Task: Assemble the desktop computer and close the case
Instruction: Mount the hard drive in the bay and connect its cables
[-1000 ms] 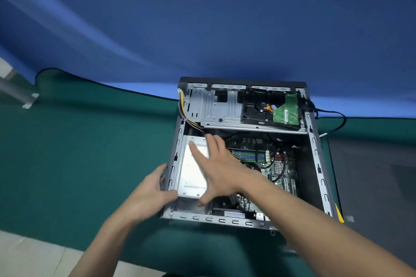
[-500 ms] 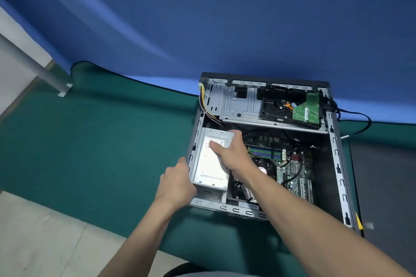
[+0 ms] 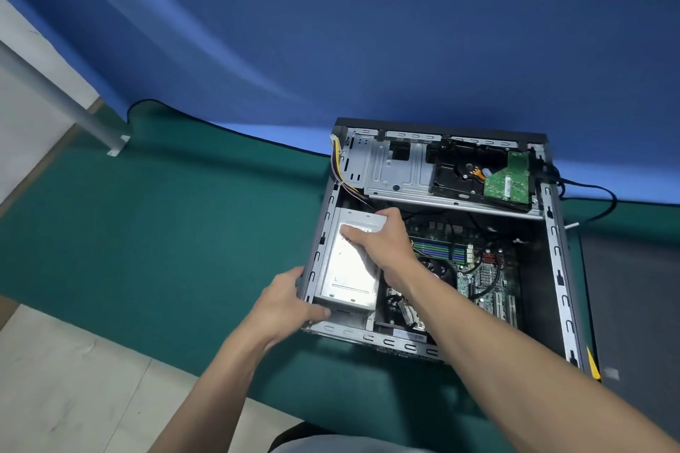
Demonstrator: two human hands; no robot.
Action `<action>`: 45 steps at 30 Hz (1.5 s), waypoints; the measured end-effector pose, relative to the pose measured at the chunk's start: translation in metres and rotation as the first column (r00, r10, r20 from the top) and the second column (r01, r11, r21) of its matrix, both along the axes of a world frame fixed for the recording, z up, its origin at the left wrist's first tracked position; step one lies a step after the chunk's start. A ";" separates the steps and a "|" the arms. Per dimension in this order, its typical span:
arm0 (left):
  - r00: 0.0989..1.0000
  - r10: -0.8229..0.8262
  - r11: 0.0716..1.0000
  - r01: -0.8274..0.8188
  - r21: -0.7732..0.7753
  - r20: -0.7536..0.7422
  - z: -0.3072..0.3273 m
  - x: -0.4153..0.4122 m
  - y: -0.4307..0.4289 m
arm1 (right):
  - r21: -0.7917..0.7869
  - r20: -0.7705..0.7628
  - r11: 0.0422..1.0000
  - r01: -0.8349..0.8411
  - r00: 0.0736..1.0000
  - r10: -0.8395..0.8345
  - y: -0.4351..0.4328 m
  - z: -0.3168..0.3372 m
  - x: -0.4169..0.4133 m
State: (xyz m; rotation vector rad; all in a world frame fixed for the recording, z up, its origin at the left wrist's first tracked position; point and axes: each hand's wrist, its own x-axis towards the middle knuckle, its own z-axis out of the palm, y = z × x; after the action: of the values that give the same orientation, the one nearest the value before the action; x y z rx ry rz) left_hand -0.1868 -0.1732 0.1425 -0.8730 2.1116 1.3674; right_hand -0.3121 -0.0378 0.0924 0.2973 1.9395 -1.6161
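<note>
The open computer case (image 3: 555, 257) lies on a green mat (image 3: 165, 232). My right hand (image 3: 379, 243) holds the far end of the silver power supply (image 3: 349, 276) in the near left corner. My left hand (image 3: 287, 298) grips the case wall there. The hard drive (image 3: 463, 173) sits at the far right, with the motherboard (image 3: 485, 276) nearer me.

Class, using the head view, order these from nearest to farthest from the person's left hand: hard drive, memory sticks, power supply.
1. Power supply, in the near-left corner of the case, right beside the left hand.
2. Memory sticks, middle of the case.
3. Hard drive, far-right corner.
</note>
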 end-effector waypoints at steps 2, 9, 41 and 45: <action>1.000 -0.010 0.999 0.011 -0.035 0.024 -0.003 0.004 0.001 | 0.098 -0.092 0.995 -0.034 0.995 0.043 -0.004 0.002 0.005; 0.998 -0.064 0.960 0.065 -0.272 0.013 0.005 0.003 0.011 | 0.120 -0.090 0.988 -0.095 0.990 0.106 -0.006 0.003 0.002; 0.992 -0.121 0.938 0.123 -0.324 0.025 -0.002 0.004 0.003 | 0.823 -0.129 0.273 -0.499 0.305 0.944 0.019 0.024 0.021; 0.992 -0.121 0.906 0.128 -0.404 0.043 -0.002 0.001 0.011 | 0.877 -0.122 0.228 -0.422 0.264 0.957 0.013 0.037 0.018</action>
State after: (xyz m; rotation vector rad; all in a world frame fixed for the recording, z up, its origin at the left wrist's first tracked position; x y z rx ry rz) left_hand -0.1857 -0.1621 0.1408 -0.8793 2.4373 0.8633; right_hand -0.2938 -0.0249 0.1297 -1.0705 2.5046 -0.1204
